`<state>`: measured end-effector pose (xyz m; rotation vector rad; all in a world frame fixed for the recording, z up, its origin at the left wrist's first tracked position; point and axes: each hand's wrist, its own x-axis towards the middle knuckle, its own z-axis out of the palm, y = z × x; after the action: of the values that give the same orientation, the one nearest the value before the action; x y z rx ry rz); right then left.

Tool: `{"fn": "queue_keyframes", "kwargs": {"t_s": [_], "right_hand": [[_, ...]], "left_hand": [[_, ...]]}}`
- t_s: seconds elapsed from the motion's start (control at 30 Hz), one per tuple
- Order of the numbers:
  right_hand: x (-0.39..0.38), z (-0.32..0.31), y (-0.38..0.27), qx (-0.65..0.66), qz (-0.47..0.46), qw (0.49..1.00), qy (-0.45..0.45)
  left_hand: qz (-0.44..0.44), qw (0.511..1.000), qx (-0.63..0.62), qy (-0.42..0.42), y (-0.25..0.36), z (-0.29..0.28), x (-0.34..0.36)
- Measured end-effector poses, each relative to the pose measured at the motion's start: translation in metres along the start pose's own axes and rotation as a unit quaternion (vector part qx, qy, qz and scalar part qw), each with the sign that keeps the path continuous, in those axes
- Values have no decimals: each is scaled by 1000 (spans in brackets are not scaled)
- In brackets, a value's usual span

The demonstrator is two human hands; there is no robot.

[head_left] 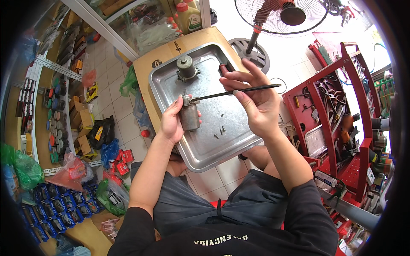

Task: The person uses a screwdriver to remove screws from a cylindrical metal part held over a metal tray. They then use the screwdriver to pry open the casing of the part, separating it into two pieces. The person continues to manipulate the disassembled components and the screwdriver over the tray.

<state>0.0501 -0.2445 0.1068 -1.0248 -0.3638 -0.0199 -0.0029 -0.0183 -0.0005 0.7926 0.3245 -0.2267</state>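
The near edge of the metal tray lies in front of the seated person's grey shorts, its rounded corner close to the knees. Just inward, four small metal screws lie loose on the tray floor, with bare metal around them and well apart from the rims.

The left hand, fingers curled round its load, grips a cylindrical metal motor upright over the left part of the tray. The right hand, palm turned inward and some fingers raised, pinches a slender black rod between thumb and fingers; the rod's left end meets the motor's upper end, and its right end projects past the hand.

Farther in, a second cylindrical motor stands near the far left rim, and a red-handled tool lies along the far right side. Open metal separates these two. The tray sits on a cardboard worktop, which shows as a margin beyond the far rim. To the left, a strip of tiled floor divides the worktop from the shelving. A red tool cart stands beyond the right forearm; a floor fan rises beyond the far right corner.
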Motion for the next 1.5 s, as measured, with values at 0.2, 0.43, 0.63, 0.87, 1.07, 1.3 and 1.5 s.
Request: {"fn": "queue_keyframes", "kwargs": {"t_s": [0.2,0.43,0.63,0.87,1.07,1.3,1.5], "right_hand": [[2,-34,-1,-289,37,952,-96],[4,-21,2,-89,5,994,-57],[2,-34,5,-245,5,966,-78],[2,-14,5,-69,13,997,-36],[6,-33,0,-318,-54,940,-111],[3,-27,1,-151,58,982,-97],[4,-27,3,-207,56,974,-77]], "left_hand": [[-4,1000,0,-1,1,1,1],[2,1000,0,-1,0,-3,2],[1,1000,1,-4,0,-2,2],[-1,1000,2,1,1,-3,1],[0,1000,1,-6,1,1,1],[1,1000,12,21,0,-3,2],[8,1000,21,4,0,-1,1]]}}
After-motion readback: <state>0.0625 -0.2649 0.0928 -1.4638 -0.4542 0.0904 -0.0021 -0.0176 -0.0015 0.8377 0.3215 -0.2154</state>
